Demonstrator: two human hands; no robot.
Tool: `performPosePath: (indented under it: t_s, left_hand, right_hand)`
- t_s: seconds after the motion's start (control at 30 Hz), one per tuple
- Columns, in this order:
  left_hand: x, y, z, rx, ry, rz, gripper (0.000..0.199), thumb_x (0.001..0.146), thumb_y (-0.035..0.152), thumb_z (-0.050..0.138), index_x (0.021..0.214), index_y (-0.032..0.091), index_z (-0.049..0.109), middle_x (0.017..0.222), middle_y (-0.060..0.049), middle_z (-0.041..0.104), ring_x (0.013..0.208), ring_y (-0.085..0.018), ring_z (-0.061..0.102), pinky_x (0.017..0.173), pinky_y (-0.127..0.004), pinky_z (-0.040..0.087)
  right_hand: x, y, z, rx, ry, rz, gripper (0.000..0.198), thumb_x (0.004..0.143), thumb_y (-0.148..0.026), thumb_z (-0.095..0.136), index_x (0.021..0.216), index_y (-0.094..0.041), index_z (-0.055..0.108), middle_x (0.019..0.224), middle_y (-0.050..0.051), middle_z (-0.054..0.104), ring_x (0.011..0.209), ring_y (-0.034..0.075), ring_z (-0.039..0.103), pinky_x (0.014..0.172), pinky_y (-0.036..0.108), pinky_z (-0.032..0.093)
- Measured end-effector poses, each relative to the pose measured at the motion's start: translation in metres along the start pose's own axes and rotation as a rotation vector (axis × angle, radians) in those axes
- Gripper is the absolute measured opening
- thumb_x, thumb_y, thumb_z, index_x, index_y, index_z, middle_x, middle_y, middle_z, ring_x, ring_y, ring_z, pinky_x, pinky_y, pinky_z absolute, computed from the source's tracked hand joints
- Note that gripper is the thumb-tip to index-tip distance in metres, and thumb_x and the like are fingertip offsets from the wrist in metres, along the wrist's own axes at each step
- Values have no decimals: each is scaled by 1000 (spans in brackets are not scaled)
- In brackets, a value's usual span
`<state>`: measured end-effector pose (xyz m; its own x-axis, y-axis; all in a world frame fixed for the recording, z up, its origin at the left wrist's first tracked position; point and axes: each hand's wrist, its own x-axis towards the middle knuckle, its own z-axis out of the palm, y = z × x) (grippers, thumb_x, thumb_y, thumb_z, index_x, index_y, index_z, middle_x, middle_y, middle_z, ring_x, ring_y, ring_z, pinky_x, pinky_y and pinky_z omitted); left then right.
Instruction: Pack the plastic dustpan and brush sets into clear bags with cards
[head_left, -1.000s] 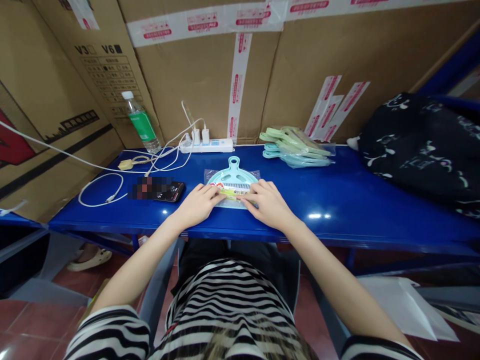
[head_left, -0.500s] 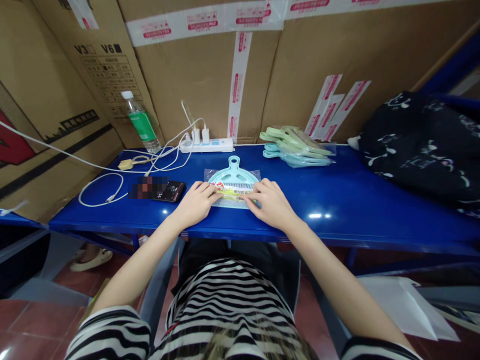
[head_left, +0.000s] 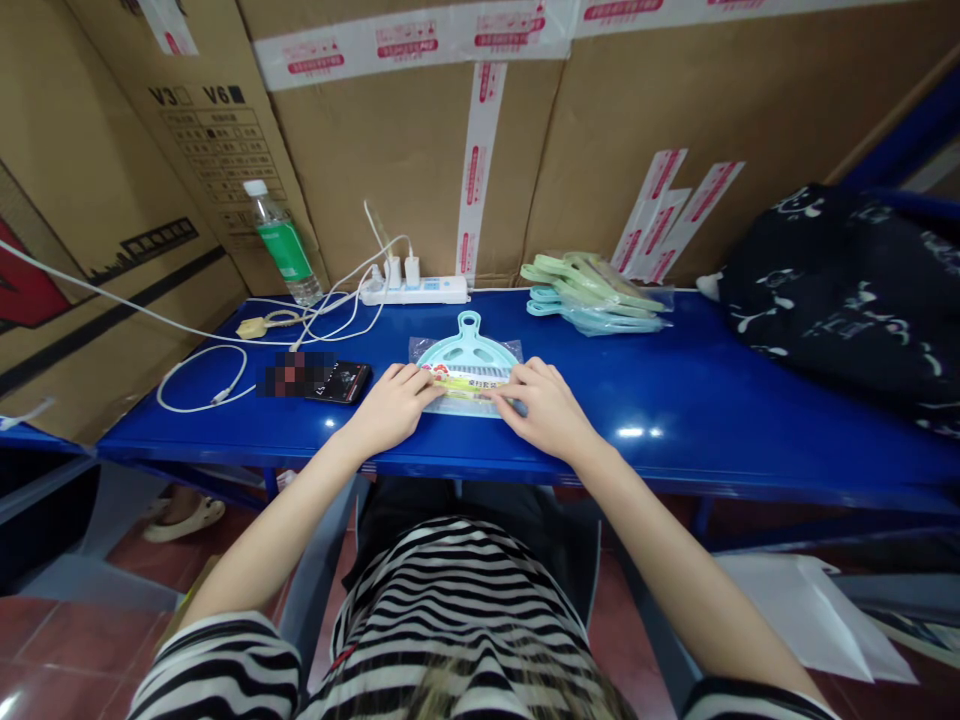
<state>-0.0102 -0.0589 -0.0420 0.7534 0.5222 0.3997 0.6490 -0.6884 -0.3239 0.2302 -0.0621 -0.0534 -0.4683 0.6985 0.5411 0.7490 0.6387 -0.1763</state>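
Note:
On the blue table right in front of me lies a light blue mini dustpan-and-brush set (head_left: 469, 350), its looped handle pointing away from me. Clear plastic wrap shows around it, and grey bristles are visible across the middle. A printed yellow-and-white label card (head_left: 472, 384) runs across its near half. My left hand (head_left: 397, 402) is closed on the left end of the card, thumb at its lower edge. At the right end, my right hand (head_left: 541, 405) is closed on the card too, thumb and forefinger near its lower edge. Both hands partly cover the set's sides.
Several green and blue dustpan sets (head_left: 592, 295) in plastic lie stacked at the back right. A dark patterned bag (head_left: 817, 300) sits at far right. To the left are a phone (head_left: 341, 382), white cables, a power strip (head_left: 416, 290) and a bottle (head_left: 283, 250). Cardboard walls the back.

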Motion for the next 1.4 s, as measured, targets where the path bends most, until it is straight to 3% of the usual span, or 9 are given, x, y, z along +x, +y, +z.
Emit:
performPosePath:
  t_s: [1.4]
  left_hand:
    - [2, 2, -3, -54, -129, -66, 40, 86, 2, 37, 115, 18, 61, 101, -11, 63, 93, -22, 56, 79, -34, 44]
  right_hand:
    - [0, 0, -1, 40, -43, 6, 29, 91, -25, 48, 95, -22, 77, 70, 6, 53, 76, 21, 42, 66, 33, 30]
